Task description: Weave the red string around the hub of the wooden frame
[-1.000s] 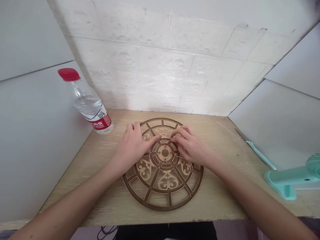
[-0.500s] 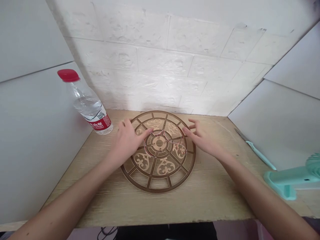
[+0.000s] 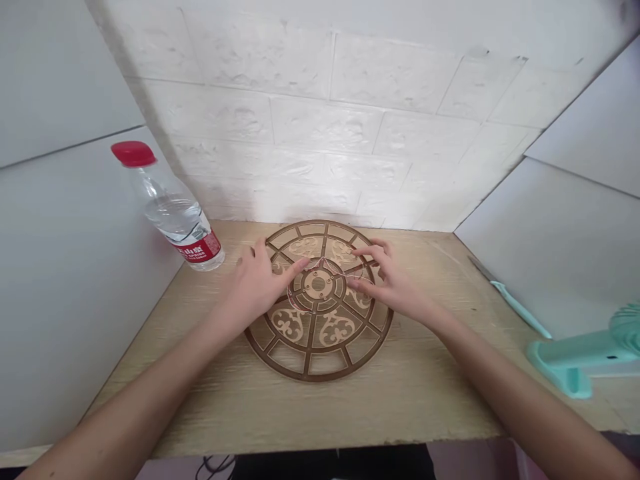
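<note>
A round brown openwork disc (image 3: 317,375) lies on the table, with pale scroll ornaments and a pierced hub. Thin red and white wire (image 3: 336,272) runs loosely around the hub. At the disc's left rim my left hand (image 3: 257,277) grips it, the thumb stretched across the face towards the hub and the fingers at the outer edge. Over the right side is my right hand (image 3: 393,283), thumb and index finger apart beside the wire. Its other fingers reach the upper right rim. Parts of the rim and wire are hidden under both hands.
A water bottle (image 3: 187,223) with a red cap stands at the left on the wooden table (image 3: 400,407). To the right are a knife (image 3: 520,309) with a mint handle and a mint-green handheld fan (image 3: 575,357). A white brick-pattern wall (image 3: 320,120) closes the back.
The disc has turned slightly counterclockwise. My right hand has moved left over the disc, its thumb now near the wire by the hub. My left hand has shifted slightly right.
</note>
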The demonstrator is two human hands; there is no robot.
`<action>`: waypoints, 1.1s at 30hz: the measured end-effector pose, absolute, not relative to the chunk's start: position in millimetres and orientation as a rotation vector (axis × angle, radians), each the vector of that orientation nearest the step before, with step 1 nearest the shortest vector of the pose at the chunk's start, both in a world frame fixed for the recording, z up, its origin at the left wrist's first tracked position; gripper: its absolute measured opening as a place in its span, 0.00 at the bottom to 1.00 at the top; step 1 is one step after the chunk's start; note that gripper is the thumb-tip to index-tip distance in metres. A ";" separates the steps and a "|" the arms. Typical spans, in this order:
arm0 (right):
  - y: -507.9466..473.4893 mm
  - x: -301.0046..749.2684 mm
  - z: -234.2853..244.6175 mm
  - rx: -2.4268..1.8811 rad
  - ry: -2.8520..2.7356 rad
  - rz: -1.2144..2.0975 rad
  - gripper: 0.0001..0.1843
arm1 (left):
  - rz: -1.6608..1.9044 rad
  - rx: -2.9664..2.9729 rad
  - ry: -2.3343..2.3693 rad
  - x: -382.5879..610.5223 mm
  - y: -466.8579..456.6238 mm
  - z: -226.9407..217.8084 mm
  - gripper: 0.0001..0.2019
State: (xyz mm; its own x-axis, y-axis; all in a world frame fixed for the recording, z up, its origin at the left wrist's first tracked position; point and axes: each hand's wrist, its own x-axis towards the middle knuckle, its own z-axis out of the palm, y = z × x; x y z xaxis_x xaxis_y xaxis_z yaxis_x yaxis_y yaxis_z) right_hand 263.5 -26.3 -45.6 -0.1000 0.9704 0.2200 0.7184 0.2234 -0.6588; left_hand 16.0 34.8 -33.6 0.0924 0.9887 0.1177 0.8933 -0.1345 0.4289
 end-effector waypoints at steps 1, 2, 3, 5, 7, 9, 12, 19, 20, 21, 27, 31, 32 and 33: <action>-25.8 264.9 -46.3 -1.538 -1.897 0.512 0.26 | 0.572 2.134 1.888 16.4 34.4 -33.9 0.53; -25.6 265.8 -46.5 -1.518 -1.915 0.509 0.24 | 0.589 2.148 1.889 16.9 33.9 -34.1 0.54; -25.7 266.1 -46.6 -1.494 -1.937 0.514 0.23 | 0.601 2.169 1.883 17.3 33.4 -34.3 0.54; -26.4 265.4 -46.2 -1.442 -1.991 0.525 0.22 | 0.604 2.240 1.844 18.0 32.6 -34.4 0.55; -27.1 263.7 -46.2 -1.392 -2.054 0.522 0.22 | 0.584 2.323 1.792 18.5 31.9 -34.4 0.54; -27.1 262.3 -47.2 -1.354 -2.103 0.498 0.21 | 0.567 2.369 1.760 18.6 31.3 -34.3 0.53; -25.7 261.5 -50.1 -1.321 -2.131 0.432 0.17 | 0.574 2.362 1.750 18.5 30.9 -35.2 0.52; -26.2 263.3 -40.4 -1.366 -2.012 0.254 0.09 | 0.570 2.296 1.775 18.0 32.7 -42.5 0.52; -27.0 264.1 -36.9 -1.354 -1.976 0.272 0.09 | 0.570 2.290 1.777 18.0 32.8 -42.7 0.52; -27.8 265.0 -33.7 -1.330 -1.947 0.324 0.08 | 0.571 2.280 1.779 18.0 32.7 -42.5 0.51; -33.7 266.9 -27.6 -1.211 -1.834 0.837 0.13 | 0.580 2.256 1.810 18.8 32.3 -40.5 0.50; -36.7 264.6 -27.7 -1.221 -1.768 1.016 0.14 | 0.587 2.273 1.811 19.0 32.3 -41.9 0.51; -37.0 264.4 -27.1 -1.206 -1.755 1.060 0.14 | 0.589 2.273 1.813 19.0 32.2 -42.1 0.51; -37.2 264.5 -26.3 -1.192 -1.743 1.097 0.14 | 0.586 2.273 1.814 19.0 32.1 -42.1 0.51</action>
